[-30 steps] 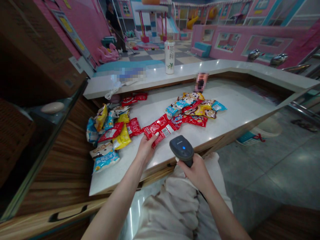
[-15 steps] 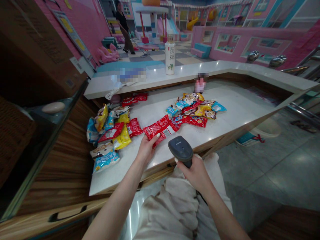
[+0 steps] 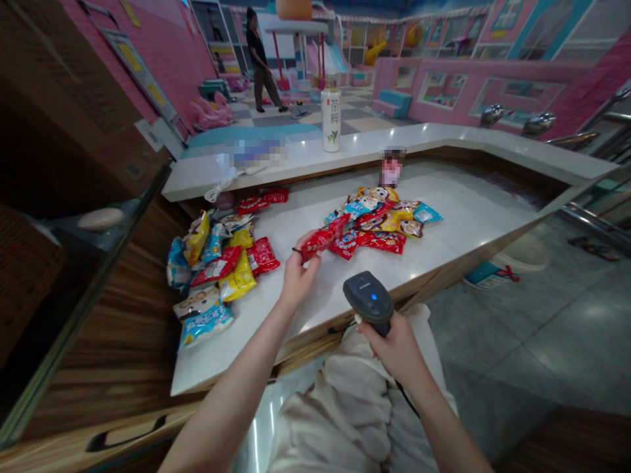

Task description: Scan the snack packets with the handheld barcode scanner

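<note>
The left hand [image 3: 298, 274] is pinching a red snack packet [image 3: 329, 233] by its near end, the rest extending beyond the grip toward a pile of snack packets [image 3: 389, 219] on the white counter [image 3: 300, 210]. The right hand [image 3: 398, 345] is gripping a barcode scanner [image 3: 365, 294], its blue-lit head projecting forward past the hold.

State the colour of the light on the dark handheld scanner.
The small round light glows blue, clearest in the head view.
</note>
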Tool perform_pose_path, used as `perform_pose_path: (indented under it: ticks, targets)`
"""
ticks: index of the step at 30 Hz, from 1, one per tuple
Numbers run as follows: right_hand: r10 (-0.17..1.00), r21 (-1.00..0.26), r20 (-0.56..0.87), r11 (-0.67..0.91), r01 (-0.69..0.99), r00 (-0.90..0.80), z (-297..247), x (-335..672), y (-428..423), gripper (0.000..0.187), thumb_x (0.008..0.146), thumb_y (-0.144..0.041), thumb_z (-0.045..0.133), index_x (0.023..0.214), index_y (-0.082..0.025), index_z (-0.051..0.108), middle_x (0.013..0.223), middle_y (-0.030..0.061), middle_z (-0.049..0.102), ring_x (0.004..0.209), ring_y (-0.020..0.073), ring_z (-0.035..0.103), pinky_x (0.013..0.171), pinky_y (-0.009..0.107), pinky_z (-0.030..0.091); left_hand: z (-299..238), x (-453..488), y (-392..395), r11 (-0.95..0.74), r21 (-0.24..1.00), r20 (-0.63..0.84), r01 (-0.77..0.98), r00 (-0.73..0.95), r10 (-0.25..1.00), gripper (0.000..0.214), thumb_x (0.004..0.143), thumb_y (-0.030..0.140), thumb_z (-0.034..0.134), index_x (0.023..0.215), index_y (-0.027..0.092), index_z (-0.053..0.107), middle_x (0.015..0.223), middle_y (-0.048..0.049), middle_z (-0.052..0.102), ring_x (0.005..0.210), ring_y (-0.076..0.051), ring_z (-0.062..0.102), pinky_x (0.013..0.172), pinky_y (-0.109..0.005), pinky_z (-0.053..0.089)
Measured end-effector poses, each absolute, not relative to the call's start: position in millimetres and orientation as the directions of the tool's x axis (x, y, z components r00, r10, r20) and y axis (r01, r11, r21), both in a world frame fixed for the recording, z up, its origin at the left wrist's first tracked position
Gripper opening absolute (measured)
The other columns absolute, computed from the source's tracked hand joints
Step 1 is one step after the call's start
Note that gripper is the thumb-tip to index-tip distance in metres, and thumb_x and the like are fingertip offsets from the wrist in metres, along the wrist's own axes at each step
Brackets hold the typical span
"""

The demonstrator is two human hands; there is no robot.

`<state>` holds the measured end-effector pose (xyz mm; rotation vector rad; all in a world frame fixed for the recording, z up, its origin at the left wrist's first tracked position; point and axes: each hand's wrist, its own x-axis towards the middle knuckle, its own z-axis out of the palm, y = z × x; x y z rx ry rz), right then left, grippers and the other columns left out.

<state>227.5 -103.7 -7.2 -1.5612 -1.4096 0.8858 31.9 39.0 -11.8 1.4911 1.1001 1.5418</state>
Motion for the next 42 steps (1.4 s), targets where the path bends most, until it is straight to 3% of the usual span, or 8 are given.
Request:
perform_pose_path:
  ticks: [5, 10, 16, 24, 28, 35, 39, 42]
  targets:
    - [0.990, -0.911, 0.022, -0.037, 0.411, 0.138, -7.1, 232.1, -103.0, 0.016, 0.081, -0.036, 0.067, 0.075, -0.021, 0.068, 0.041, -0.0022, 0.057, 0.048, 0.0247, 0.064, 0.045, 0.028, 0.046, 11.1, 55.5, 72.5, -0.668, 0.653, 0.528, 0.356, 0.419, 0.739, 0.047, 0.085, 0.017, 0.057, 0.130, 0.027, 0.063, 0.146, -0.0047, 0.056, 0.139, -0.025, 0.046, 0.123, -0.045, 0.021]
    - [0.990, -0.908, 0.012, -0.050, 0.416, 0.144, -8.4, 232.5, -101.5, 0.018, 0.080, -0.037, 0.066, 0.073, -0.022, 0.067, 0.039, -0.0033, 0.055, 0.045, 0.0235, 0.062, 0.044, 0.028, 0.044, -4.8, 79.2, 99.2, -0.692, 0.596, 0.460, 0.407, 0.534, 0.709, 0.054, 0.086, 0.018, 0.053, 0.140, 0.024, 0.056, 0.148, -0.0077, 0.053, 0.141, -0.024, 0.044, 0.121, -0.042, 0.026]
    - [0.990, -0.907, 0.029, -0.033, 0.421, 0.139, -10.0, 232.8, -102.3, 0.016, 0.080, -0.035, 0.068, 0.074, -0.021, 0.069, 0.043, -0.0011, 0.060, 0.048, 0.0245, 0.064, 0.045, 0.028, 0.046, -6.8, 80.7, 96.3, -0.678, 0.614, 0.410, 0.403, 0.570, 0.712, 0.070, 0.084, 0.040, 0.068, 0.148, 0.020, 0.045, 0.157, -0.0129, 0.041, 0.149, -0.029, 0.031, 0.124, -0.046, 0.013]
    - [0.993, -0.916, 0.012, -0.037, 0.400, 0.120, -5.7, 229.1, -105.2, 0.019, 0.079, -0.038, 0.068, 0.080, -0.020, 0.074, 0.043, 0.0008, 0.062, 0.050, 0.0260, 0.065, 0.042, 0.029, 0.045, 10.2, 42.5, 45.3, -0.614, 0.689, 0.491, 0.384, 0.375, 0.786, 0.056, 0.090, 0.032, 0.062, 0.145, 0.025, 0.050, 0.151, -0.0088, 0.050, 0.143, -0.027, 0.041, 0.124, -0.047, 0.018]
    - [0.996, -0.915, -0.020, -0.055, 0.400, 0.091, -3.5, 223.6, -106.5, 0.022, 0.080, -0.039, 0.066, 0.081, -0.019, 0.074, 0.042, 0.0000, 0.059, 0.049, 0.0254, 0.063, 0.044, 0.029, 0.044, 11.8, -3.9, 17.4, -0.555, 0.647, 0.552, 0.523, 0.181, 0.814, 0.053, 0.091, 0.029, 0.060, 0.143, 0.026, 0.051, 0.150, -0.0087, 0.050, 0.140, -0.026, 0.044, 0.122, -0.045, 0.024]
    - [0.998, -0.902, 0.002, -0.025, 0.430, 0.061, -2.7, 216.1, -109.4, 0.026, 0.081, -0.040, 0.066, 0.084, -0.016, 0.075, 0.046, 0.0003, 0.062, 0.047, 0.0223, 0.059, 0.048, 0.030, 0.045, 27.8, -116.9, 23.7, -0.168, 0.493, 0.658, 0.854, -0.239, 0.715, 0.071, 0.087, 0.027, 0.063, 0.152, 0.015, 0.035, 0.159, -0.0163, 0.035, 0.149, -0.030, 0.028, 0.124, -0.046, 0.018]
    - [0.999, -0.908, -0.007, -0.028, 0.418, 0.051, -2.3, 213.1, -109.9, 0.027, 0.080, -0.043, 0.066, 0.080, -0.017, 0.075, 0.045, -0.0006, 0.060, 0.042, 0.0210, 0.056, 0.047, 0.030, 0.044, 27.7, -159.9, 47.8, -0.010, 0.458, 0.596, 0.889, -0.299, 0.745, 0.084, 0.081, 0.027, 0.070, 0.154, 0.010, 0.031, 0.161, -0.0215, 0.028, 0.151, -0.034, 0.022, 0.124, -0.050, 0.014]
    - [0.999, -0.904, -0.012, -0.032, 0.427, 0.049, -1.9, 211.5, -109.7, 0.027, 0.079, -0.044, 0.067, 0.079, -0.018, 0.073, 0.045, -0.0009, 0.060, 0.041, 0.0212, 0.057, 0.047, 0.030, 0.046, 21.4, -174.1, 61.3, 0.033, 0.520, 0.524, 0.854, -0.350, 0.777, 0.087, 0.078, 0.029, 0.072, 0.154, 0.012, 0.031, 0.159, -0.0209, 0.034, 0.148, -0.034, 0.031, 0.121, -0.049, 0.023]
